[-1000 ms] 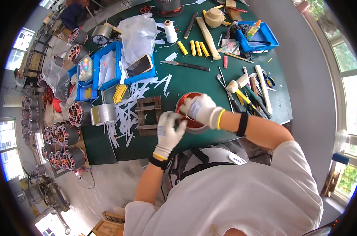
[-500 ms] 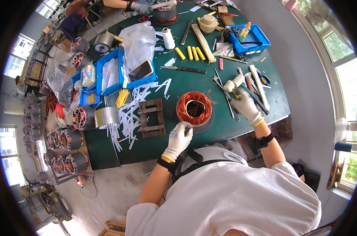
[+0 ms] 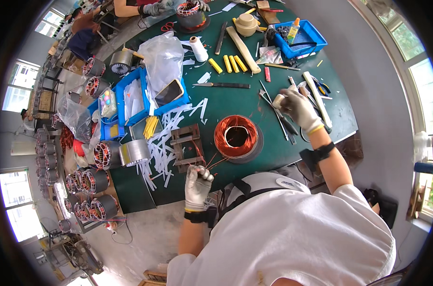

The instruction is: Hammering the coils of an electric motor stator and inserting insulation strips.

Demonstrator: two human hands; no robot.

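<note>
A motor stator (image 3: pixel 254 151) with a thick ring of copper wire (image 3: pixel 235 136) stands upright on the green table before me. My left hand (image 3: pixel 198 183), in a white glove, is closed on reddish wire leads (image 3: pixel 218 162) that run out from the ring toward the table's near edge. A brown metal frame (image 3: pixel 187 148) lies just beyond that hand. To the right, my gloved right hand (image 3: pixel 300 110) curls its fingers round a cream-coloured, cylinder-shaped piece (image 3: pixel 278 100). Its full shape is hidden by the glove. Scissors (image 3: pixel 277 113) and a pale wooden bar (image 3: pixel 317 102) lie beside it.
White paper strips (image 3: pixel 164 143) spread left of the frame, near blue bins (image 3: pixel 145 106) with a phone (image 3: pixel 170 92). Beyond the stator lie a file (image 3: pixel 221 85), yellow rolls (image 3: pixel 227 63) and a thread cone (image 3: pixel 198 49). A co-worker's gloved hand (image 3: pixel 155 8) is beside another stator (image 3: pixel 191 20).
My left hand has moved left and nearer from the stator's front, drawing the leads out. My right hand has moved slightly away from me and closed round the cream piece.
</note>
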